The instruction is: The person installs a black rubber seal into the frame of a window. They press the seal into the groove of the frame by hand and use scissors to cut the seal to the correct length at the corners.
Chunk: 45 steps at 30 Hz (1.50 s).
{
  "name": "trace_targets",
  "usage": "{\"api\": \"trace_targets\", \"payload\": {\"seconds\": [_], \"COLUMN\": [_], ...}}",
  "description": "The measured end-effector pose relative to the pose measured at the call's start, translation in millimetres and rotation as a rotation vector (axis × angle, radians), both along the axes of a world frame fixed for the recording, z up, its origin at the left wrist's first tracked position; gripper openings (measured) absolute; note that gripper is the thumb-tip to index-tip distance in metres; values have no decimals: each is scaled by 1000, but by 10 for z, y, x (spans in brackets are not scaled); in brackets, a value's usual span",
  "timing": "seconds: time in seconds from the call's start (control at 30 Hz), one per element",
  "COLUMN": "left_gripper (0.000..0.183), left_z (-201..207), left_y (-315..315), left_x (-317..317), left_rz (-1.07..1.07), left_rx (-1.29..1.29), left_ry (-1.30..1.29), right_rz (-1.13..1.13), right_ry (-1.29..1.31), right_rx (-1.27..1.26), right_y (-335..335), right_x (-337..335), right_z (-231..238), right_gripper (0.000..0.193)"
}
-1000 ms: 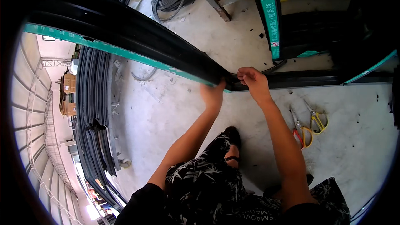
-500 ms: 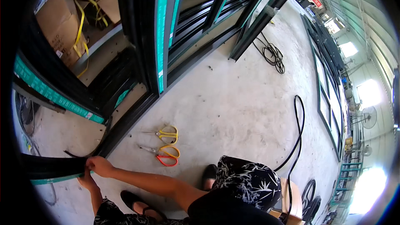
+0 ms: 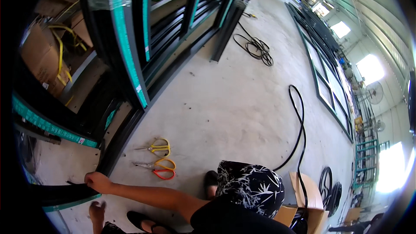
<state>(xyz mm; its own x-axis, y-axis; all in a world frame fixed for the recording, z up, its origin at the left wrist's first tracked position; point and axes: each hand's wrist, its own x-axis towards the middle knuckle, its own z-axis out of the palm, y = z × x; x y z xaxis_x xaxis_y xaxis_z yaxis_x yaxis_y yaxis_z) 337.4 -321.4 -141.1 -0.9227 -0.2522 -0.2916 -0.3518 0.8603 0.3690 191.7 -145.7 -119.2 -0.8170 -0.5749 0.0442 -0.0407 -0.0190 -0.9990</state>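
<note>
At the lower left, my right hand (image 3: 99, 183) is closed round the end of a black frame piece (image 3: 60, 194) with a green strip along its lower edge. What lies under its fingers is hidden. Just below, my left hand (image 3: 97, 211) is off the piece, its fingers loosely curled and apart, with nothing visible in them. A thin dark strip (image 3: 103, 154) runs along the black frame bar (image 3: 123, 136) above my right hand. On the floor to the right lie yellow-handled scissors (image 3: 159, 147) and a second pair of scissors (image 3: 164, 169) with orange and red handles.
Tall black frames (image 3: 115, 47) with green tape stand at the left, cardboard boxes (image 3: 41, 56) behind them. Black cable (image 3: 299, 134) loops across the floor into an open carton (image 3: 318, 190). Another cable coil (image 3: 255, 52) lies farther off. More frames (image 3: 323, 86) lie along the right.
My left hand has come away from the frame piece and dropped lower. My right hand stays at its end. The whole view has shifted, moving the frames and scissors leftward in the picture.
</note>
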Motion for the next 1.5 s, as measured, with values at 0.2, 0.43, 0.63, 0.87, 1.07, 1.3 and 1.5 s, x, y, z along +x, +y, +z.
{"api": "trace_targets", "payload": {"seconds": [0.2,0.43,0.63,0.87,1.07,1.3,1.5], "left_gripper": [33,8,11,15,14,19,10], "left_z": [698,106,80,799,888,1497,2384], "left_y": [132,-317,-169,297,389,389,261], "left_x": [-280,-716,-773,-659,-699,-707,-797], "left_rz": [-672,-682,-1099,-1146,-1080,-1030,-1157], "left_rx": [-613,-1069,-1123,-1281,-1265,-1326,-1379], "left_ry": [237,71,303,179,117,162,148], "right_rz": [-108,-207,-188,31,52,35,32], "right_ry": [-121,12,238,-540,-551,-577,-661], "right_rx": [-17,26,453,-227,-206,-176,-166], "right_y": [-27,-43,212,432,423,517,436], "right_x": [-148,-213,-309,-170,-157,-266,-268], "right_z": [154,48,-402,244,270,166,113], "right_gripper": [12,15,11,13,13,13,13]}}
